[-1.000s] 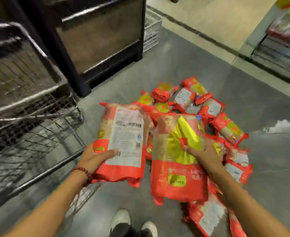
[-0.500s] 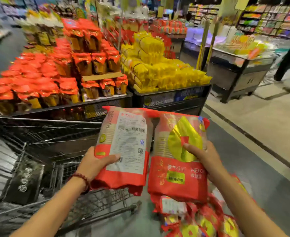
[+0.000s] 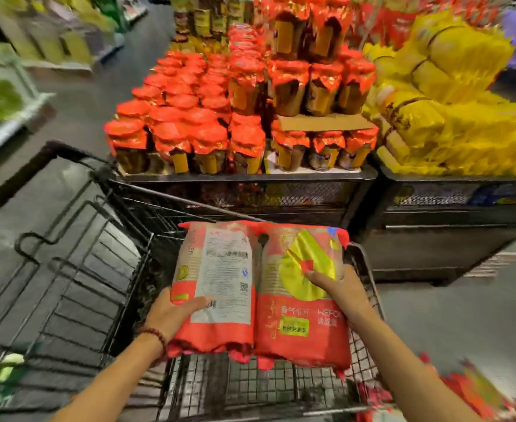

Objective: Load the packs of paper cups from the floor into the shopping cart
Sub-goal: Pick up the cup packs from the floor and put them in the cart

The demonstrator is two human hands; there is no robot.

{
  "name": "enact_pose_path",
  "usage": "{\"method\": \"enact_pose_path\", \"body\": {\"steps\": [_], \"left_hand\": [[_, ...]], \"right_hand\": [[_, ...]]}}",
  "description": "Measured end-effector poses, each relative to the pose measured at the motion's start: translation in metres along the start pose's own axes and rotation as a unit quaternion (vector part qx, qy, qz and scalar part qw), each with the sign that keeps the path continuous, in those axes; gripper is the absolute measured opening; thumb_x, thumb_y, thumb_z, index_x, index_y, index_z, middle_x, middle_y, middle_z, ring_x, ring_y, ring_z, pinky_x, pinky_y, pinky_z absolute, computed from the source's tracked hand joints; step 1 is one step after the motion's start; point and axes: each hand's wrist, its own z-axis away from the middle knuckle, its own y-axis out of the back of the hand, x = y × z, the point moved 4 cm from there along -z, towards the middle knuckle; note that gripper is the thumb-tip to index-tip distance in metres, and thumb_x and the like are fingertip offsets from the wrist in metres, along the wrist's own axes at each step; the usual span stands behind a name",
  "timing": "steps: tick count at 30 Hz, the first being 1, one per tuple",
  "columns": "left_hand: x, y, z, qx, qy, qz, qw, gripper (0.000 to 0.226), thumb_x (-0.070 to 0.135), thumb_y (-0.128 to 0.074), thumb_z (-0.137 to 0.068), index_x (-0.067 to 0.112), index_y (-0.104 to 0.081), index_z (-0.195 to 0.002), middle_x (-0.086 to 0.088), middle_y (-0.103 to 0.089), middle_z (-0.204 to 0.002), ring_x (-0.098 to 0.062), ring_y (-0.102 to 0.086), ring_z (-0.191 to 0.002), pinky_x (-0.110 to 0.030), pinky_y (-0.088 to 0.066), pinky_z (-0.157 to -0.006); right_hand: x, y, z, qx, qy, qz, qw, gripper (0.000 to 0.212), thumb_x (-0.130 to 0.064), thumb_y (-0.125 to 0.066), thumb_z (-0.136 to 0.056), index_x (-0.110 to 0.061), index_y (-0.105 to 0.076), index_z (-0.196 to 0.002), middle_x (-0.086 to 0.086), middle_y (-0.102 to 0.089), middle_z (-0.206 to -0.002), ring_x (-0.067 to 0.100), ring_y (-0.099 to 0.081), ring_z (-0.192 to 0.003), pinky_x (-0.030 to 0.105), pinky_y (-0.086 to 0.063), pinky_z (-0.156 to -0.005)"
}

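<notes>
I hold two red packs of paper cups side by side above the black wire shopping cart (image 3: 104,263). My left hand (image 3: 174,312) grips the left pack (image 3: 220,284), whose white printed label faces me. My right hand (image 3: 338,290) grips the right pack (image 3: 305,324), which shows a yellow fan design. Both packs hover over the cart's basket, near its right side. More red packs (image 3: 475,391) lie blurred on the floor at the lower right.
Behind the cart stands a black display stand (image 3: 250,190) stacked with red-topped jars. A second stand (image 3: 457,190) to its right carries yellow bags. Grey floor runs along the left, with shelves (image 3: 13,95) at the far left.
I have raised both packs from the floor pile and turned left. The packs now hang over the cart's basket instead of beside the cart.
</notes>
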Motion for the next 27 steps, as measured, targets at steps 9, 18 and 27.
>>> {"method": "enact_pose_path", "body": {"steps": [9,18,27], "left_hand": [[-0.145,0.03,-0.072,0.041,0.18,-0.05,0.981,0.076,0.048,-0.089,-0.033,0.018,-0.069,-0.1,-0.007,-0.076,-0.092,-0.025,-0.071,-0.085,-0.04,-0.057,-0.079],[-0.276,0.052,-0.08,0.062,0.316,-0.065,0.944,0.106,0.051,-0.092,-0.008,0.004,-0.066,-0.099,-0.019,-0.075,-0.086,-0.034,-0.071,-0.077,-0.046,-0.057,-0.077],[-0.279,0.049,-0.073,0.028,0.368,-0.21,0.905,0.071,0.027,-0.094,-0.046,0.009,-0.057,-0.104,-0.008,-0.068,-0.1,-0.02,-0.062,-0.089,-0.029,-0.049,-0.081]], "right_hand": [[0.116,-0.091,-0.063,-0.038,-0.148,0.091,0.984,0.06,-0.043,-0.089,-0.066,-0.011,-0.061,-0.108,0.004,-0.071,-0.1,0.026,-0.069,-0.093,0.042,-0.057,-0.088],[0.256,-0.144,-0.089,-0.101,-0.232,0.131,0.958,0.101,-0.078,-0.084,-0.032,-0.018,-0.06,-0.11,0.006,-0.076,-0.098,0.029,-0.073,-0.093,0.05,-0.059,-0.087],[0.243,-0.169,-0.051,-0.121,-0.27,0.12,0.948,0.048,-0.021,-0.085,-0.08,-0.021,-0.047,-0.11,0.001,-0.065,-0.107,0.015,-0.064,-0.093,0.038,-0.051,-0.091]]}}
